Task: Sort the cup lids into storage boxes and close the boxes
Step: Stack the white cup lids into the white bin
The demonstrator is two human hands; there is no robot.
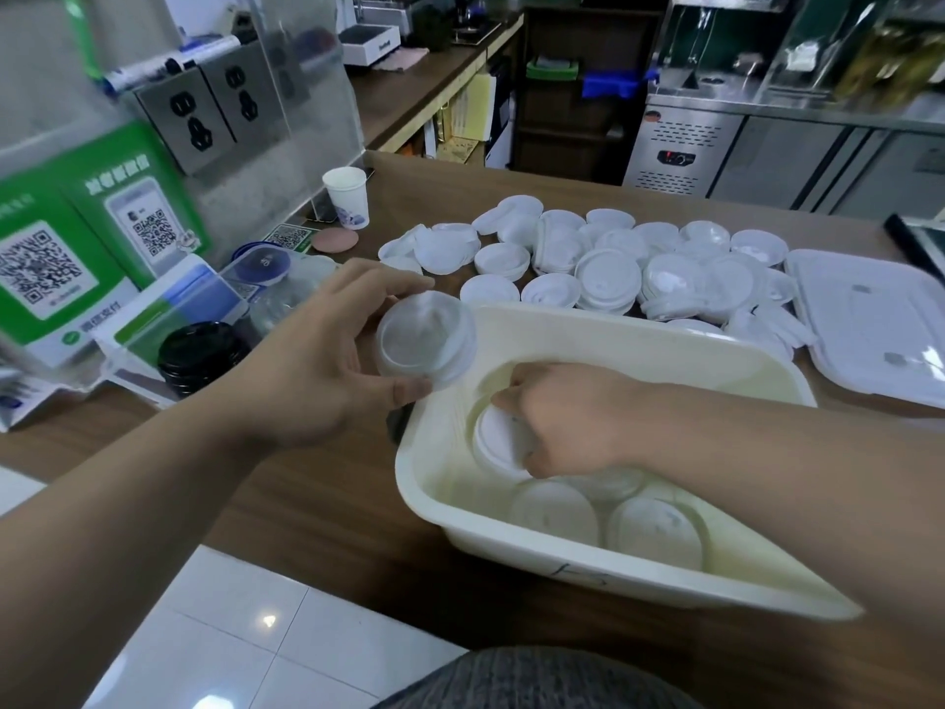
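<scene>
A cream storage box (pixel 639 330) sits open on the wooden counter. My left hand (pixel 317 360) holds a stack of clear domed lids (pixel 424 340) just over the box's left rim. My right hand (pixel 567 417) is down inside the box, its fingers curled round a stack of white lids (pixel 498 437). Two clear lid stacks (pixel 603 519) lie in the box nearer to me. Several loose white lids (pixel 608 268) are spread on the counter behind the box. The box's white cover (pixel 869 324) lies flat at the right.
A paper cup (pixel 347 197) stands at the back left. Black lids (pixel 202 353), green QR-code signs (pixel 76 237) and a clear screen crowd the left side. A dark object (pixel 920 243) sits at the far right edge. The counter's near edge drops to a tiled floor.
</scene>
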